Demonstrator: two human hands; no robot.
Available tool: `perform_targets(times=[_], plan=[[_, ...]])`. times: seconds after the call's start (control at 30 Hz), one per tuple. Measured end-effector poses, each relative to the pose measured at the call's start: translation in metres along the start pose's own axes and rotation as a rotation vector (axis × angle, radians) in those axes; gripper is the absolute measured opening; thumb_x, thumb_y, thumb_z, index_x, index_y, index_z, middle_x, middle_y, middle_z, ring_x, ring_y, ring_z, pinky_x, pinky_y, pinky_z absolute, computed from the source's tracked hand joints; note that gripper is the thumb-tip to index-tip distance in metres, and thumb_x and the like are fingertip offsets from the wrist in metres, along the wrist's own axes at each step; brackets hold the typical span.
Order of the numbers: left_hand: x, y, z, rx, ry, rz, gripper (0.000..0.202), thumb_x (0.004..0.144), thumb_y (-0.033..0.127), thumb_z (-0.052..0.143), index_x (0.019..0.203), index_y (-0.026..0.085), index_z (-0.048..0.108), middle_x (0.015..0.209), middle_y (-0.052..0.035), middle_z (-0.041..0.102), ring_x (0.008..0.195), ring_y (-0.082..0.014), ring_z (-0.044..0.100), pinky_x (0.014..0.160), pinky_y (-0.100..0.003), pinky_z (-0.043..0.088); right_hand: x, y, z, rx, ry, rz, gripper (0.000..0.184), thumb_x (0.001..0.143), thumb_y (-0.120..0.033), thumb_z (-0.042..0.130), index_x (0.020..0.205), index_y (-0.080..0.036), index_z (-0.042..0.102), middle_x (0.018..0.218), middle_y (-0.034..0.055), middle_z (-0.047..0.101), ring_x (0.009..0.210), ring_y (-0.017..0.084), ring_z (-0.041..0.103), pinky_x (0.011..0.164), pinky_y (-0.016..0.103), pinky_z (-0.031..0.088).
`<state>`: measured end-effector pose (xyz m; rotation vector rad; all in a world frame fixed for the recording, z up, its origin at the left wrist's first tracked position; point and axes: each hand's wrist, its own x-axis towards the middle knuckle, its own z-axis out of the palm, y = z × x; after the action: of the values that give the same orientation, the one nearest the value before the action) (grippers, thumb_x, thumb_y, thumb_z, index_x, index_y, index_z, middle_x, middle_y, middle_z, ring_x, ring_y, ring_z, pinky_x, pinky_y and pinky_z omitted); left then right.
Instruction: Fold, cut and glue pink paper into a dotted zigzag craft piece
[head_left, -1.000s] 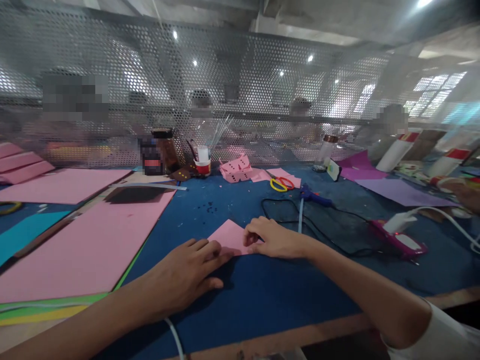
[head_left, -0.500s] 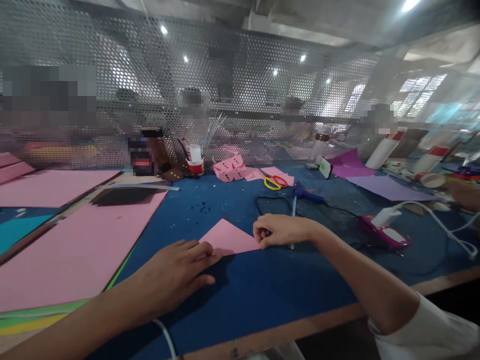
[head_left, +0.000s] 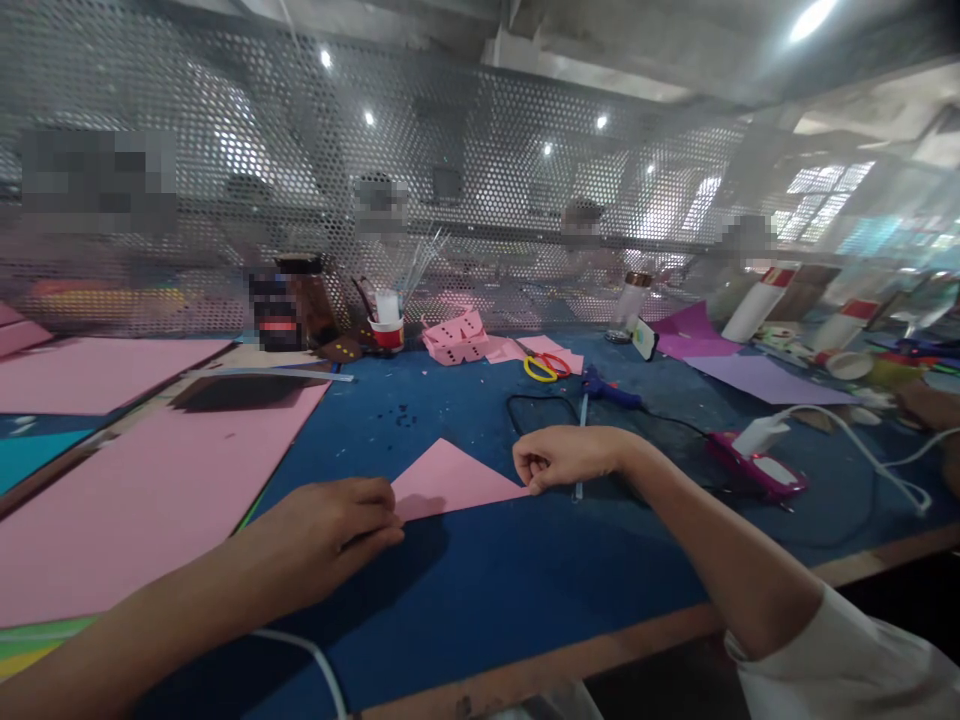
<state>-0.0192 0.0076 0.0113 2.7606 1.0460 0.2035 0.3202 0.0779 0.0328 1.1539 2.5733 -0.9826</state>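
A pink sheet of paper, folded to a triangle (head_left: 450, 475), lies on the blue tabletop with its peak pointing away from me. My left hand (head_left: 349, 525) has its fingers drawn together at the triangle's left corner, which they cover. At the opposite end, the curled fingers of my right hand (head_left: 551, 462) pinch the right corner. The long edge between both hands faces me. Beyond my right hand lie a blue glue gun (head_left: 611, 390) and a clear glue stick (head_left: 581, 440).
Large pink sheets (head_left: 187, 500) cover the left side. Scissors (head_left: 544, 368) and a pink paper piece with dark dots (head_left: 456, 338) lie farther back. On the right are a magenta power strip (head_left: 765, 475) with cables and purple paper (head_left: 765, 378). A perforated metal screen stands behind.
My left hand has slid left from on top of the paper to its left corner. My right hand has shifted slightly right, still at the right corner.
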Motion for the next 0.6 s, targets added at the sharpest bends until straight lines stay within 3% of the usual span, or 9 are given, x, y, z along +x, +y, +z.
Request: perform_targets(times=[0.17, 0.27, 0.4, 0.53, 0.6], plan=[[-0.001, -0.004, -0.006, -0.081, -0.012, -0.008, 0.032, 0.102, 0.031, 0.045, 0.096, 0.023, 0.075, 0.101, -0.0046, 0.069, 0.086, -0.0161, 0.067, 0.077, -0.025, 0.048, -0.007, -0.004, -0.003, -0.02, 0.003, -0.001, 0.008, 0.081, -0.019, 0.068, 0.088, -0.017, 0.064, 0.079, -0.0005, 0.064, 0.071, 0.013, 0.059, 0.059, 0.021, 0.04], [-0.001, -0.003, -0.01, -0.086, -0.027, -0.009, 0.027, 0.1, 0.028, 0.048, 0.102, 0.025, 0.075, 0.106, -0.0048, 0.069, 0.09, -0.0173, 0.067, 0.08, -0.026, 0.048, -0.012, -0.017, -0.001, -0.048, 0.078, -0.039, 0.007, 0.082, -0.015, 0.064, 0.089, -0.018, 0.064, 0.091, 0.0025, 0.065, 0.083, 0.015, 0.06, 0.068, 0.024, 0.044], [-0.001, 0.0, -0.012, -0.071, -0.045, -0.02, 0.024, 0.098, 0.025, 0.05, 0.103, 0.026, 0.073, 0.108, -0.0046, 0.068, 0.093, -0.0183, 0.067, 0.079, -0.025, 0.048, -0.005, -0.038, 0.015, 0.02, 0.243, -0.243, 0.009, 0.086, -0.023, 0.067, 0.095, -0.02, 0.066, 0.101, 0.0028, 0.063, 0.09, 0.016, 0.06, 0.081, 0.026, 0.045], [-0.001, 0.0, -0.014, -0.045, -0.069, -0.022, 0.023, 0.097, 0.024, 0.052, 0.103, 0.026, 0.074, 0.107, -0.0041, 0.068, 0.092, -0.0174, 0.067, 0.079, -0.024, 0.049, 0.011, -0.045, 0.034, 0.044, 0.248, -0.269, 0.01, 0.086, -0.021, 0.069, 0.095, -0.019, 0.065, 0.098, 0.0011, 0.062, 0.08, 0.013, 0.058, 0.073, 0.024, 0.044], [-0.002, -0.001, -0.016, -0.003, -0.011, 0.002, 0.02, 0.094, 0.022, 0.056, 0.1, 0.027, 0.074, 0.104, -0.0023, 0.069, 0.088, -0.0152, 0.068, 0.076, -0.021, 0.049, 0.014, -0.044, 0.037, 0.041, 0.262, -0.235, 0.009, 0.087, -0.019, 0.068, 0.095, -0.019, 0.065, 0.096, 0.0007, 0.062, 0.079, 0.013, 0.058, 0.07, 0.023, 0.043]])
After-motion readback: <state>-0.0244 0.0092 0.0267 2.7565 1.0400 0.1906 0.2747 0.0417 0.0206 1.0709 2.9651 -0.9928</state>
